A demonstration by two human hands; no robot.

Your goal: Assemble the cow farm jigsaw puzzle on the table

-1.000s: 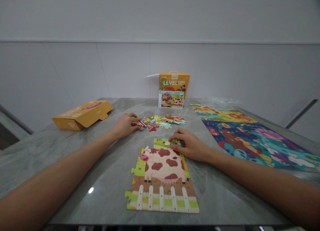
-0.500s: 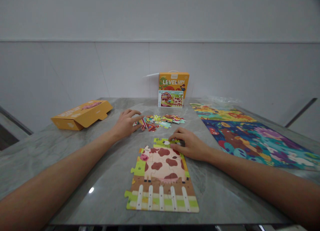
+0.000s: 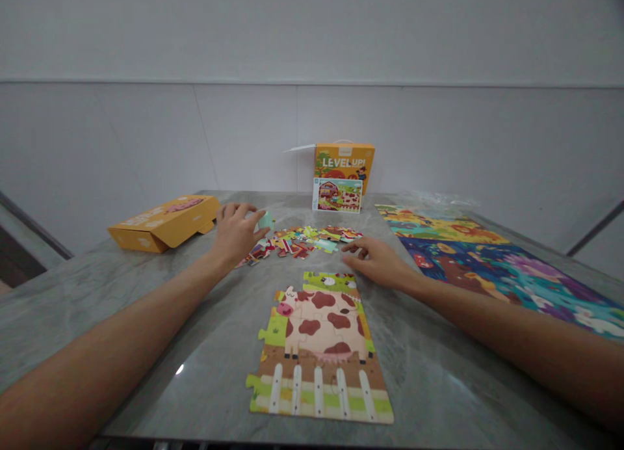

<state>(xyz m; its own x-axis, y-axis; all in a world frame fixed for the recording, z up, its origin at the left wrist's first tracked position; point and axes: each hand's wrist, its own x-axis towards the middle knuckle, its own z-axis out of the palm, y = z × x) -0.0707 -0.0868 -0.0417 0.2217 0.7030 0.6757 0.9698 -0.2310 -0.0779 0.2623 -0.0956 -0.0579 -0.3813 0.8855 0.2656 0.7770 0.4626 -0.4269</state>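
Two bare hands, well apart, work over a grey marbled table (image 3: 209, 346). The left hand (image 3: 237, 230) is raised over the pile's left end, a pale green puzzle piece (image 3: 266, 222) pinched between thumb and fingers; it is held up on edge, perhaps so its picture can be seen. The right hand (image 3: 374, 261) has loosely curled fingers and no visible piece, resting just beside the pile's right end. The loose pile (image 3: 298, 238) lies mid-table, probably for easy reach from both sides. Centred at the table's near edge is a partly joined cow puzzle (image 3: 322, 330), apparently laid flat there to face the person. At the far edge, a farm picture card (image 3: 337, 196) stands before an orange "Level Up!" box (image 3: 347, 158), likely propped for viewing. A yellow-orange carton (image 3: 168, 221) sits toward the far left corner; colourful picture sheets (image 3: 480, 271) line the right edge, seemingly kept aside.
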